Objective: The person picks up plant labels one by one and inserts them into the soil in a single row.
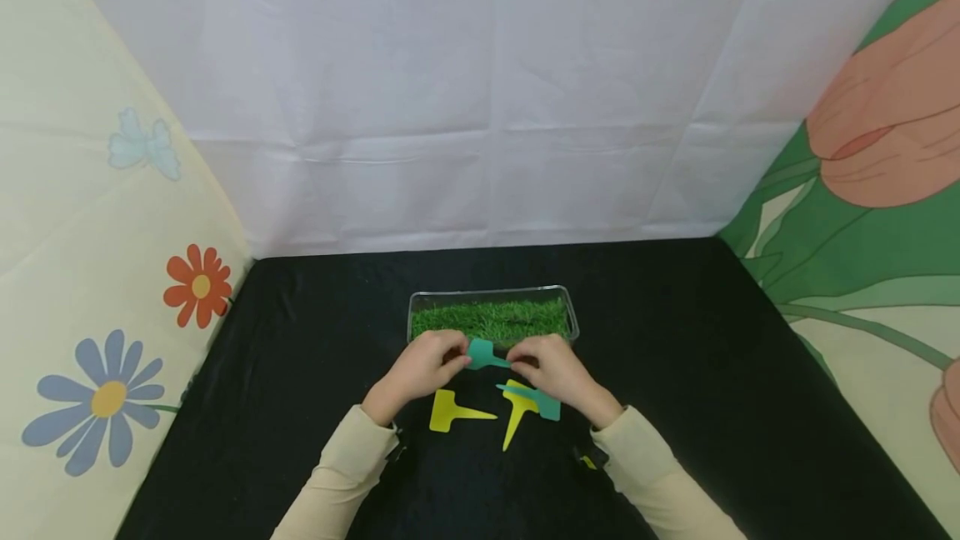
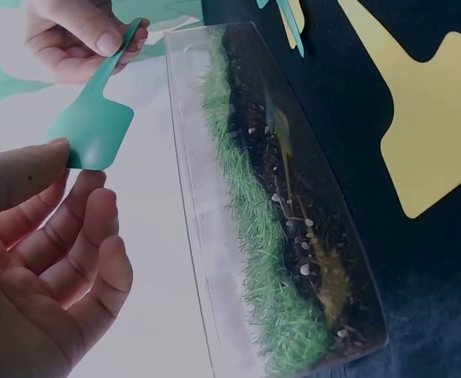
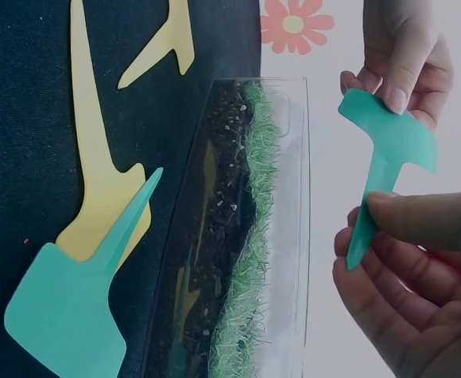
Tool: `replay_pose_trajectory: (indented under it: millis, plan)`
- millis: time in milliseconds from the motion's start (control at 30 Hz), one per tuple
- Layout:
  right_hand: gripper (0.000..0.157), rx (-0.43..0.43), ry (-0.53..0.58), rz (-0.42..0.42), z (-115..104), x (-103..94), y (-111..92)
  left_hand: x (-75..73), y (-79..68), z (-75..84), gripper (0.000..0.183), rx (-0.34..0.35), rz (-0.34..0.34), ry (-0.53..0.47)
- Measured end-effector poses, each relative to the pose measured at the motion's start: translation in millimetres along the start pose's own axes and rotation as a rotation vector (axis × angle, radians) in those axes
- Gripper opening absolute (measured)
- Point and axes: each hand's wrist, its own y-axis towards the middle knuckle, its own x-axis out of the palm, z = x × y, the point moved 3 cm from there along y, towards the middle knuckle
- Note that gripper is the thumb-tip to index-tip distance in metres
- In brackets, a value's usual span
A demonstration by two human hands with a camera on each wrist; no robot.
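Observation:
A green T-shaped plant label (image 1: 482,354) is held up between both hands, just in front of a clear box of grass. My left hand (image 1: 431,363) pinches its broad head between thumb and fingers; the left wrist view shows that head (image 2: 101,130) close up. At the other end, my right hand (image 1: 552,367) pinches the pointed stem (image 3: 378,181). Below the hands, a second green plant label (image 1: 546,405) lies across a yellow plant label (image 1: 516,411). Another yellow plant label (image 1: 446,412) lies to their left, its stem pointing right.
The clear plastic box (image 1: 573,319) stands behind the hands on a black cloth (image 1: 315,390). Green grass (image 1: 517,319) tops dark soil (image 2: 293,236) with white bits, seen through its side. A white cloth backdrop (image 1: 450,107) rises behind, with flower-printed panels at both sides.

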Motion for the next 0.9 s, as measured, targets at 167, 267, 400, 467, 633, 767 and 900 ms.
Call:
replay_pose_trajectory:
  millis: [167,267,400,467,633,767,900]
  plan:
    - [0.008,-0.015,-0.011,0.014,0,0.9,-1,1.2,-0.6,-0.7,0.012,0.004,0.014,-0.018]
    - [0.008,-0.018,-0.007,0.019,0,0.9,-1,1.9,-1.5,-1.2,0.010,-0.005,0.013,-0.025]
    - [0.008,-0.018,-0.002,0.034,-1,-0.2,-2,3.8,-4.4,-3.4,0.005,-0.026,0.024,-0.071]
    - [0.008,-0.014,0.005,0.038,-1,-1.0,-2,5.0,-7.0,-5.1,0.007,-0.029,0.046,-0.107]
    - [0.009,0.008,0.022,0.046,0,-3.3,-4,11.1,-14.3,-11.0,0.015,-0.044,0.136,-0.201]
    - [0.010,0.012,0.029,0.054,2,-4.2,-5,18.3,-18.8,-16.6,0.017,-0.089,0.212,-0.293]
    - [0.009,0.007,0.040,0.054,3,-3.8,-5,23.8,-22.1,-20.3,0.018,-0.132,0.289,-0.371]
